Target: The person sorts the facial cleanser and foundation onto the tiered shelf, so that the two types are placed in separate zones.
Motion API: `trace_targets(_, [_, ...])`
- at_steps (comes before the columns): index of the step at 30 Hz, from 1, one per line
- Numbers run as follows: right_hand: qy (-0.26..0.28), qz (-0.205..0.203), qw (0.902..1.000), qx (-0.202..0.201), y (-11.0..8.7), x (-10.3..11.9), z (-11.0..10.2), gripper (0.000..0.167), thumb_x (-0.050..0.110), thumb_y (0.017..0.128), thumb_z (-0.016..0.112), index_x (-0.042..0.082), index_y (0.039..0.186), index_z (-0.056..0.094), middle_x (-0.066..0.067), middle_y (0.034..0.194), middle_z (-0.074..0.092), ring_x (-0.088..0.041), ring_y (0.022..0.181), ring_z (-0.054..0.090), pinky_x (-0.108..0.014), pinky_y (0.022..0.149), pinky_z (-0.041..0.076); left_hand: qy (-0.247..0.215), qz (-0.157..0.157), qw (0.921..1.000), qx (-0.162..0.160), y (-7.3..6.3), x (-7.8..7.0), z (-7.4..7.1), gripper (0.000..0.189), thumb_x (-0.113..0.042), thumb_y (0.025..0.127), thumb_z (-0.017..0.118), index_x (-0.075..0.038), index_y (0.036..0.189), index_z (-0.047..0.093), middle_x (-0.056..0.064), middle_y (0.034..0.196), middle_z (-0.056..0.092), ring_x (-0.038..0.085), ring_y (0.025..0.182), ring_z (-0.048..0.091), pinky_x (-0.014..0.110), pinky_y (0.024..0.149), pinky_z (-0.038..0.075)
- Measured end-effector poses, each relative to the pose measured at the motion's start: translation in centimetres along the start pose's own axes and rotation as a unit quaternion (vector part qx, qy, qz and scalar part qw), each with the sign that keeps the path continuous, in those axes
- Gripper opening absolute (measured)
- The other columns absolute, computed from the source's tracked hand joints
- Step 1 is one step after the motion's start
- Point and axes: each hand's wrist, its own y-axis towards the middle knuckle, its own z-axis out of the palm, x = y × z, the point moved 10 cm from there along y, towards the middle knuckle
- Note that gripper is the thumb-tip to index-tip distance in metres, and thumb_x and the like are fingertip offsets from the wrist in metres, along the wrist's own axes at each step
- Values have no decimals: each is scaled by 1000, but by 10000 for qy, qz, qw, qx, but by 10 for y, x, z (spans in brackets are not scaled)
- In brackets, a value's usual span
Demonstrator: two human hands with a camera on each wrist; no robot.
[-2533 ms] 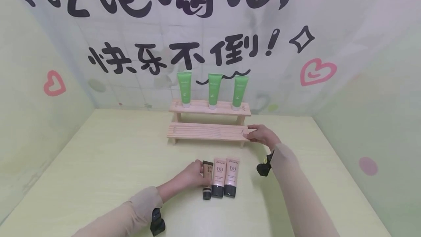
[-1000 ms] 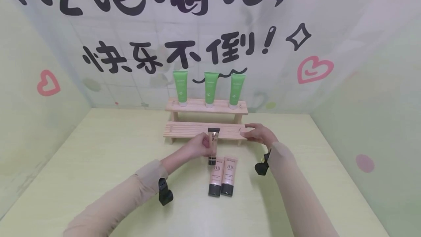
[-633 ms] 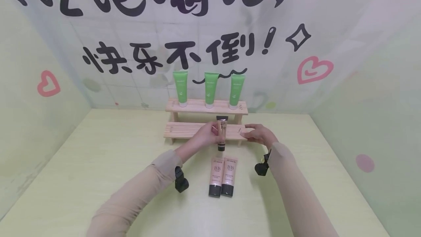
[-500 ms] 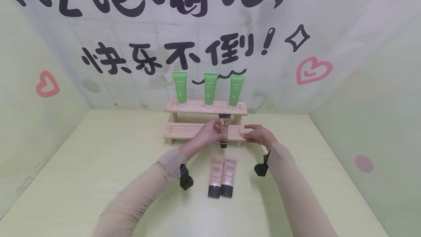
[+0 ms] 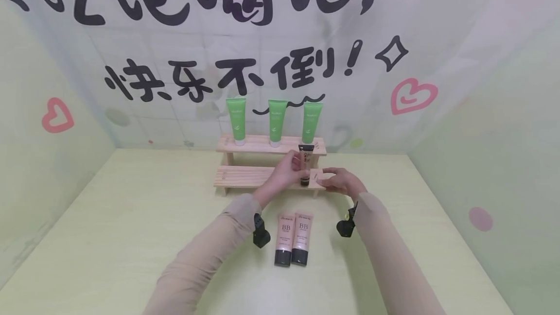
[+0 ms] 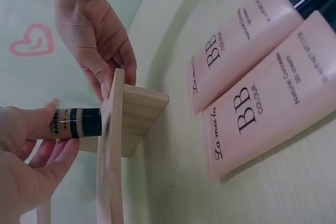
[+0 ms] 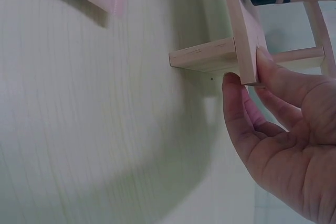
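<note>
My left hand (image 5: 286,170) grips a small beige cosmetic tube (image 5: 306,162) with a black cap, held upright with the cap down. In the left wrist view the cap end is right at the lower board of the wooden rack (image 6: 111,171). My right hand (image 5: 343,181) pinches the right end of that lower board, thumb on top and fingers underneath, as the right wrist view shows. Two pink BB cream tubes (image 5: 285,237) lie side by side on the table in front of the rack, black caps toward me.
Three green tubes (image 5: 276,123) stand in a row on the rack's upper board (image 5: 258,144), close behind the left hand. The pale table (image 5: 153,218) is bounded by a back wall with large lettering and by side walls.
My left hand has picked up the beige tube from beside the pink tubes and carried it upright, away and to the right, to the lower board. The right hand keeps its grip on the rack.
</note>
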Motion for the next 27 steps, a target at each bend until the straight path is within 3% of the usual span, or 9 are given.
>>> trace_targets(4, [-18,29,10000,-10,0,0,0,64,14,89,59,6,143,26,-10,111,50,-6,77,54,-20,79,51,105,281,9995,-70,4,-3,2,42,-8,81,65,-5,117,45,12,112,57,23,104,57,27,89,51])
trace_targets(9, [-20,42,10000,21,1,0,2,64,15,89,59,7,143,26,-10,110,50,-6,76,54,-19,77,51,327,354,9988,-125,6,-1,3,41,-9,82,65,-6,117,45,10,113,56,22,105,57,27,90,50])
trace_targets(16, [-142,35,9999,-1,-2,0,1,64,15,88,59,7,143,26,-7,104,51,-6,76,53,-21,80,50,610,496,9969,47,6,-2,9,39,-9,83,63,-4,118,46,11,114,55,21,105,56,26,91,50])
trace_targets(20, [-120,-33,9999,33,-3,1,2,65,15,88,59,6,143,26,-8,105,51,-6,76,53,-22,82,50,561,477,9973,52,4,-2,10,41,-8,83,64,-4,119,45,12,114,55,22,106,56,26,91,50])
trace_targets(27, [-258,-176,9995,17,-5,4,1,63,15,89,58,4,142,26,-15,120,51,-6,77,54,-20,81,51,349,293,9989,-55,-3,2,3,50,-9,79,68,-1,122,44,15,118,53,25,109,54,30,94,49])
